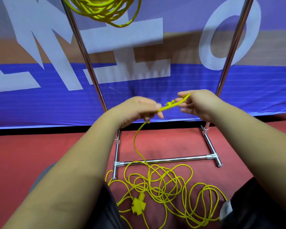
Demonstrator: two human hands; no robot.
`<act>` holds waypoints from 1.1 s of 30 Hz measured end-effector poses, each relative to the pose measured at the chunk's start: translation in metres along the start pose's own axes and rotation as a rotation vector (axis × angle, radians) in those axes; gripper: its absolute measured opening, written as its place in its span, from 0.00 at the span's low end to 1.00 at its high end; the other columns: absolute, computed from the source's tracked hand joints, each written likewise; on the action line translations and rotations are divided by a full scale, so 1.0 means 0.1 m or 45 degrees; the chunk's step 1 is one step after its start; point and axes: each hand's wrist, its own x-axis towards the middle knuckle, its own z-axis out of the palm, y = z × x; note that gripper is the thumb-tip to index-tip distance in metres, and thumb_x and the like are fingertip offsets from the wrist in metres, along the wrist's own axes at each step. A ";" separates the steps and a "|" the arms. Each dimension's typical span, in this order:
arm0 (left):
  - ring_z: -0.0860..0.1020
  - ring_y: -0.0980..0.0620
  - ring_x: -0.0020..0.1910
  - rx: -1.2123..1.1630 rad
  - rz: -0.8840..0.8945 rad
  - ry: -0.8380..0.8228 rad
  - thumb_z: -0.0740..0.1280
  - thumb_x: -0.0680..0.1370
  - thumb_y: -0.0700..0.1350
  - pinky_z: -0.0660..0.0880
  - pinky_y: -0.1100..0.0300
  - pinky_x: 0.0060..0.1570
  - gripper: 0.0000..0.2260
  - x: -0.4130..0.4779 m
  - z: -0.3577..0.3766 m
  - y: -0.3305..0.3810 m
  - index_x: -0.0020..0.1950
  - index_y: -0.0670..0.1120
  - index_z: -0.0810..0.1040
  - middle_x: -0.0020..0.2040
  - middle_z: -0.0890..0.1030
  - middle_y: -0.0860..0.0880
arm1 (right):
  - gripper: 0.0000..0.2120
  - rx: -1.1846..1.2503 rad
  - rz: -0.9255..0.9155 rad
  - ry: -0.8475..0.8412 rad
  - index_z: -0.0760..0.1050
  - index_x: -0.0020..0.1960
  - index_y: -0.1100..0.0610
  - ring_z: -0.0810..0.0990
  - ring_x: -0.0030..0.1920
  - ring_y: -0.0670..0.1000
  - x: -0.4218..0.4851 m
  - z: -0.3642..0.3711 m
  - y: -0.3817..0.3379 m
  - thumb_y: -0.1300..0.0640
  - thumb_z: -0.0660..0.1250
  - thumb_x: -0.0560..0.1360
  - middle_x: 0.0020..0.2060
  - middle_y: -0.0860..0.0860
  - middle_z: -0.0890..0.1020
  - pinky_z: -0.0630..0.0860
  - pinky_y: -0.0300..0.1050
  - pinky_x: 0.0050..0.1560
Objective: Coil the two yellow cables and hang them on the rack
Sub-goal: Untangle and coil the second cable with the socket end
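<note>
Spanning L hand (137, 109) to R hand (198, 104), yellow cable (172, 104) end sits pinched in both hands' curled fingers (160, 114), remainder heaped on floor (23, 154) below; 2nd cable (104, 9) hangs coiled on rack (168, 160).

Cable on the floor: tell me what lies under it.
Red floor shows through the cable loops, and the far loops cross over the rack base bar. Its near edges are hidden by dark clothing.
</note>
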 end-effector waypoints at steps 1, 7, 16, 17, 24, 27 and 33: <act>0.72 0.51 0.37 0.132 -0.071 -0.147 0.69 0.82 0.54 0.72 0.60 0.44 0.13 -0.02 0.04 -0.02 0.48 0.46 0.88 0.37 0.78 0.44 | 0.17 0.099 -0.022 -0.049 0.82 0.63 0.60 0.89 0.56 0.56 0.00 -0.01 -0.03 0.65 0.56 0.83 0.55 0.60 0.87 0.84 0.51 0.54; 0.82 0.52 0.51 0.897 -0.357 -0.005 0.73 0.78 0.58 0.79 0.54 0.55 0.11 0.18 0.20 -0.38 0.50 0.51 0.85 0.49 0.86 0.53 | 0.15 0.067 -0.148 -0.294 0.83 0.59 0.60 0.84 0.39 0.52 -0.10 0.03 -0.12 0.66 0.60 0.80 0.51 0.58 0.86 0.83 0.51 0.44; 0.82 0.52 0.55 0.814 -0.128 0.167 0.71 0.79 0.51 0.78 0.52 0.59 0.15 0.24 0.13 -0.36 0.65 0.54 0.79 0.58 0.84 0.53 | 0.13 -0.841 -0.553 -0.319 0.82 0.46 0.54 0.71 0.26 0.41 -0.29 0.14 -0.11 0.68 0.64 0.76 0.41 0.45 0.88 0.67 0.33 0.29; 0.84 0.51 0.45 0.642 -0.217 0.100 0.68 0.82 0.51 0.80 0.53 0.51 0.09 0.23 0.19 -0.36 0.59 0.50 0.82 0.47 0.87 0.51 | 0.12 -0.888 -0.590 -0.235 0.82 0.47 0.52 0.73 0.28 0.41 -0.26 0.14 -0.08 0.67 0.64 0.76 0.42 0.43 0.86 0.68 0.33 0.30; 0.82 0.46 0.33 0.120 -0.214 0.164 0.61 0.85 0.55 0.81 0.48 0.41 0.18 0.26 0.52 -0.28 0.48 0.42 0.78 0.34 0.81 0.43 | 0.28 -0.584 0.210 0.027 0.82 0.52 0.64 0.83 0.45 0.59 -0.19 0.15 -0.02 0.39 0.59 0.85 0.47 0.59 0.87 0.80 0.54 0.52; 0.84 0.49 0.43 0.176 -0.207 -0.105 0.60 0.86 0.56 0.81 0.43 0.55 0.18 0.24 0.60 -0.31 0.56 0.42 0.80 0.44 0.87 0.44 | 0.24 -0.534 0.108 -0.085 0.83 0.50 0.61 0.87 0.47 0.56 -0.15 0.16 0.05 0.39 0.66 0.82 0.45 0.54 0.89 0.81 0.53 0.52; 0.82 0.57 0.62 0.298 -0.436 -0.349 0.59 0.82 0.68 0.74 0.52 0.69 0.26 0.22 0.42 -0.28 0.65 0.52 0.82 0.60 0.85 0.56 | 0.09 -0.338 -0.085 -0.100 0.82 0.51 0.65 0.89 0.44 0.52 -0.17 0.26 0.02 0.61 0.66 0.78 0.45 0.56 0.89 0.85 0.48 0.47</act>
